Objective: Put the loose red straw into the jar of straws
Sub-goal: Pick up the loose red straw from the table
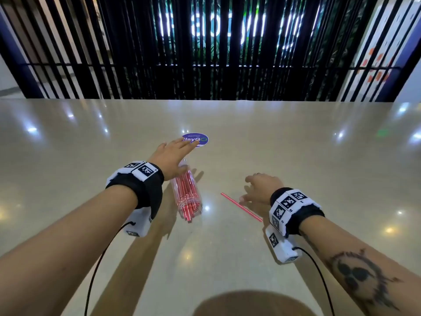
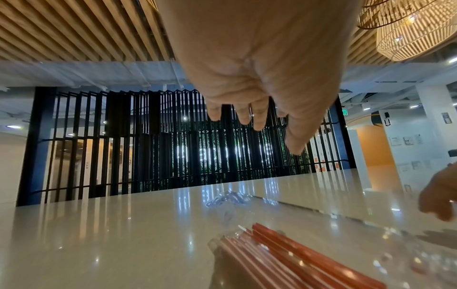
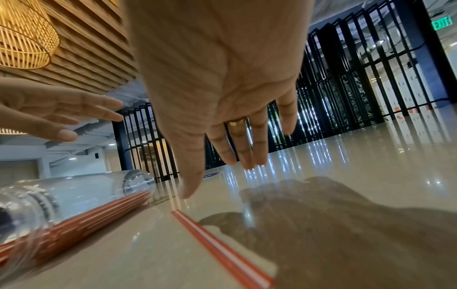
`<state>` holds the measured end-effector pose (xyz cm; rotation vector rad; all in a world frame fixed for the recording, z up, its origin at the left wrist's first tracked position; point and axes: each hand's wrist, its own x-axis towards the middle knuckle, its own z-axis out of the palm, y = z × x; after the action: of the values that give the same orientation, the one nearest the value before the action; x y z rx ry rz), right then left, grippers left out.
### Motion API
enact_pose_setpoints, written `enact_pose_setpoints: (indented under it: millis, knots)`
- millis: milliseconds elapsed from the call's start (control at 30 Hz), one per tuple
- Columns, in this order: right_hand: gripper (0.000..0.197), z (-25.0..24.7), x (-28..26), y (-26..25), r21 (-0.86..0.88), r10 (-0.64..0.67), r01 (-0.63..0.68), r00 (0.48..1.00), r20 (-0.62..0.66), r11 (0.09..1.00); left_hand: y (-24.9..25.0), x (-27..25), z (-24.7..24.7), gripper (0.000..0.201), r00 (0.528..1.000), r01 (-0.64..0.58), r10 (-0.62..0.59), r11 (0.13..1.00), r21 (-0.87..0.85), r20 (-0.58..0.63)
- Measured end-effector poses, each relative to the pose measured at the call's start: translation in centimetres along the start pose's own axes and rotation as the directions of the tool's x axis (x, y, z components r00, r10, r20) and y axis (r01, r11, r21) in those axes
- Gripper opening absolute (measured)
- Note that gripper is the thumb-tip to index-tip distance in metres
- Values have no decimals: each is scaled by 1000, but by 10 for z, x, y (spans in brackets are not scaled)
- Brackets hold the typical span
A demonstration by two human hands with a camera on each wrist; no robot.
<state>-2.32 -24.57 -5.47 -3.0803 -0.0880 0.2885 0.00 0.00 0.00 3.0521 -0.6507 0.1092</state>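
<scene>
1. A clear cylindrical jar (image 1: pixel 188 195) packed with red straws lies on its side on the glossy beige table (image 1: pixel 296 144).
2. The left hand (image 1: pixel 173 156), fingers straight and spread, hovers over it, holding nothing.
3. The thin loose red straw (image 1: pixel 241 206) lies at the jar's 3 o'clock.
4. The right hand (image 1: pixel 262 189), fingers spread and empty, hovers just above that straw.

Left hand (image 1: pixel 173 156), right hand (image 1: pixel 262 187) outstretched, empty

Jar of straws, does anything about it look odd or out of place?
Yes. The clear jar lies on its side on the table, not upright, straws poking from its mouth. One loose red straw lies outside, near the right hand.
</scene>
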Motion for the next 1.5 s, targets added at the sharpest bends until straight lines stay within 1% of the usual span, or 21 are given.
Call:
enact_pose_setpoints:
  millis: [67, 133, 200, 333, 467, 533, 600, 733, 867, 967, 1067, 1167, 1333, 1433, 1500]
  knots:
    - [37, 3, -3, -4, 29, 22, -22, 1000, -2, 999, -1, -3, -3, 71, 1000, -8, 8, 1000, 14, 1]
    - [26, 9, -7, -9, 22, 51, -52, 998, 40, 998, 0, -5, -4, 71, 1000, -20, 20, 1000, 22, -12]
    - [24, 12, -9, -16, 4, 81, -82, 993, 84, 997, 1, -5, -5, 69, 999, -30, 30, 999, 15, -18]
    - [24, 10, -9, -21, 8, 122, -123, 989, 79, 992, 0, -5, -7, 65, 999, -47, 47, 998, 34, -9]
    - [26, 13, -10, -23, -1, 121, -121, 988, 94, 993, -4, -8, -2, 60, 997, -50, 47, 997, 51, 65]
    - [22, 16, -9, -24, -22, 124, -123, 990, 66, 992, -8, -9, 2, 60, 994, -52, 45, 996, 68, 102]
    - [18, 17, -8, -26, -45, 128, -126, 991, 47, 991, -9, -9, 5, 65, 990, -60, 47, 994, 89, 136]
    - [3, 18, -8, -29, -74, 142, -139, 989, 42, 988, -11, -6, 12, 73, 980, -96, 72, 988, 122, 187]
    - [18, 15, -7, -27, -11, 157, -156, 983, 100, 988, -13, -3, 20, 74, 972, -128, 95, 981, 146, 216]
    - [22, 14, -2, -25, 29, 166, -173, 973, 157, 985, -10, -2, 23, 76, 964, -158, 111, 970, 183, 242]
    - [28, 14, 1, -27, 2, 177, -181, 963, 203, 983, -5, -3, 28, 76, 950, -183, 115, 958, 221, 292]
    - [31, 13, 3, -28, -21, 176, -177, 953, 248, 984, -2, -3, 36, 80, 943, -194, 118, 954, 227, 310]
    - [30, 15, 7, -26, -32, 170, -167, 956, 240, 985, 0, -2, 46, 70, 952, -205, 155, 963, 173, 265]
    - [30, 17, 9, -24, -18, 155, -155, 963, 222, 988, -3, -3, 49, 70, 954, -211, 167, 964, 161, 250]
    - [30, 20, 9, -22, 13, 142, -147, 968, 207, 989, -4, -3, 50, 71, 959, -194, 156, 970, 149, 237]
